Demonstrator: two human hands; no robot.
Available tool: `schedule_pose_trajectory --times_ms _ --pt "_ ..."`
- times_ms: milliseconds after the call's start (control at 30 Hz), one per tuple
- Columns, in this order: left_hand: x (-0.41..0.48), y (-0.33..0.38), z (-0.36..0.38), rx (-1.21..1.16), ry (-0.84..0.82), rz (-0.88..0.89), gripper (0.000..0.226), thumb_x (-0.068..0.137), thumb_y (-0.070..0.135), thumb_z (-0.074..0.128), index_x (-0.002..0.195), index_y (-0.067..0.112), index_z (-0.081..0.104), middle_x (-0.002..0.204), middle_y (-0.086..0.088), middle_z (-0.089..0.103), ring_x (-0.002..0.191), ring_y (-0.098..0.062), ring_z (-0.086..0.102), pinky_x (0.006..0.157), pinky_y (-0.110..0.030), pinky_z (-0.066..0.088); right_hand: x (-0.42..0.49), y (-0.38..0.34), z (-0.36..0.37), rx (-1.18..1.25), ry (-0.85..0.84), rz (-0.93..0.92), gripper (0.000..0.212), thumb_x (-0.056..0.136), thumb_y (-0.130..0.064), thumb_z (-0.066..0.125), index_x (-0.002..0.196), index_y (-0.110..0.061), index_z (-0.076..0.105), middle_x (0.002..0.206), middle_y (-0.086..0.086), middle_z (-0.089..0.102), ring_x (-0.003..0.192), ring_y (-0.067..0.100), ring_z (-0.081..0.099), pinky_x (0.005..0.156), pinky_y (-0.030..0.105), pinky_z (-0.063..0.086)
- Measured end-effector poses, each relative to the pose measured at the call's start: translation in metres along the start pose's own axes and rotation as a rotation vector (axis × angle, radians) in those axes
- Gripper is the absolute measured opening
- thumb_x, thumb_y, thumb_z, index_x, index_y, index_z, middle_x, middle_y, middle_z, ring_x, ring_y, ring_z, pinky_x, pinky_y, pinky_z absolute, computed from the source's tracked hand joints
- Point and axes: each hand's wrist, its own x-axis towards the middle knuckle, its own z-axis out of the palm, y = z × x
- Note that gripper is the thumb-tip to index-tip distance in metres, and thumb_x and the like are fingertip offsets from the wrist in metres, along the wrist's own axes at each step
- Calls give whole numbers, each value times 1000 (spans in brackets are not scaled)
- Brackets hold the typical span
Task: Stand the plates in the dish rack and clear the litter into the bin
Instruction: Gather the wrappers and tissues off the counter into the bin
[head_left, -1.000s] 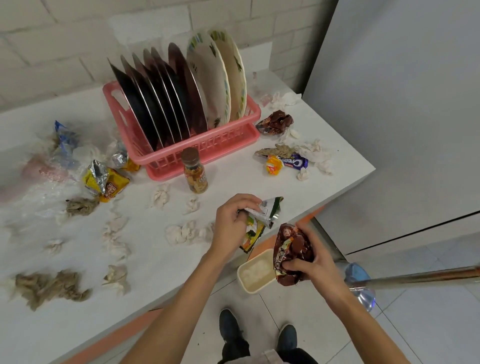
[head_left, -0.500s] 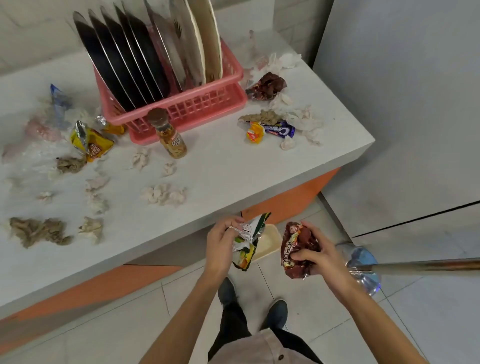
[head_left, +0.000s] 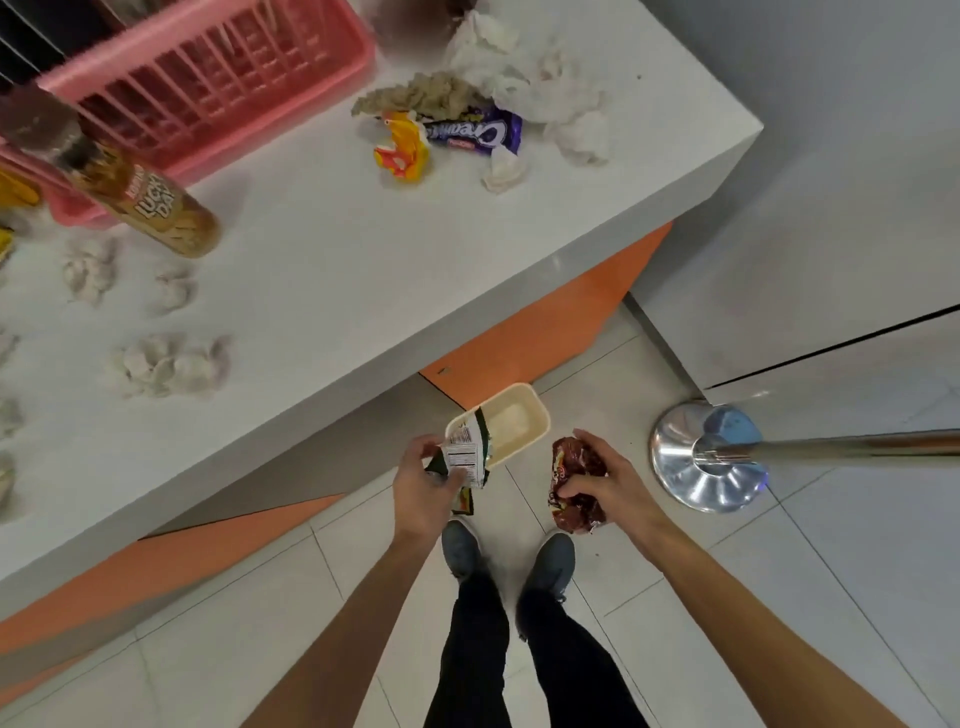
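Crumpled wrappers (head_left: 465, 457) gripped, both hands (head_left: 423, 486) low over bin (head_left: 519, 423).

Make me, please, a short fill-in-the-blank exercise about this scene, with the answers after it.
The cream bin stands on the ____.
The dish rack is ____ in colour.
The dark red wrapper is gripped by the ____ hand.
Missing words: floor, pink, right.

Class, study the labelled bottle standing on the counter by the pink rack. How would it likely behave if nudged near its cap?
The bottle is tall on a narrow base, so it would probably tip rather than slide. Its round body suggests it would then roll. It looks rigid, unlike the crumpled tissues nearby.
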Motion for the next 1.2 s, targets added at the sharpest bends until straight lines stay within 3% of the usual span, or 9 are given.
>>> schedule_pose_trajectory --times_ms 133,300,433,567,667,900,1000,1100,1200 --pt "51 -41 38 160 -72 23 36 73 7 80 103 18 64 98 4 69 83 -3 62 62 -3 43 66 47 -1 46 63 41 76 68 -11 80 132 -34 46 108 -5 63 96 16 64 76 35 57" --pt "124 -106 87 280 -85 29 32 72 14 81 98 24 67 85 10 66 75 -9 60 57 -9 40 156 118 1 111 125 63 68 67 -3 80 122 -29 48 105 1 62 99 31 65 85 53 56" --pt "186 -156 129 331 -79 0 35 77 14 78 108 17 64 94 3 64 83 -18 59 68 -23 39 213 175 5 198 117 63 66 67 3 77 117 -30 52 103 5 63 91 31 65 66 42 57" --pt "231 -195 168 375 -86 62 36 77 15 80 109 14 64 92 5 58 80 -15 53 59 -10 34 237 225 11 220 110 36 67 66 1 77 115 -37 53 100 -3 65 74 3 68 51 20 52" --pt "260 -213 195 358 -82 13 38 77 17 80 111 13 63 95 3 60 81 -15 52 56 -9 33 240 253 13 255 103 45 78 57 -12 76 126 -35 48 106 -6 64 81 0 67 55 16 53" --pt "296 -234 234 410 -257 -118 56 93 44 60 140 17 45 144 -3 46 118 -21 54 91 -25 36 276 267 6 237 65 6 80 69 2 77 132 -32 42 110 -2 61 78 2 69 52 16 53" --pt "297 -237 230 436 -330 -124 50 95 38 58 139 18 47 142 -1 49 96 -9 57 82 -21 36 298 255 2 221 79 -12 79 61 -9 80 126 -39 46 106 -8 64 84 6 68 54 17 52" --pt "293 -245 220 368 -338 -155 40 95 27 61 131 12 56 136 -4 55 118 -20 54 87 -17 40 316 244 6 206 50 -39 76 62 -11 81 124 -40 47 99 -14 67 84 4 69 58 19 55" --pt "285 -249 206 171 -280 -205 18 95 5 58 112 1 62 114 -11 64 104 -22 59 70 -7 41 330 235 17 229 20 -55 93 62 -19 81 142 -34 35 118 -5 64 104 18 66 80 41 59"
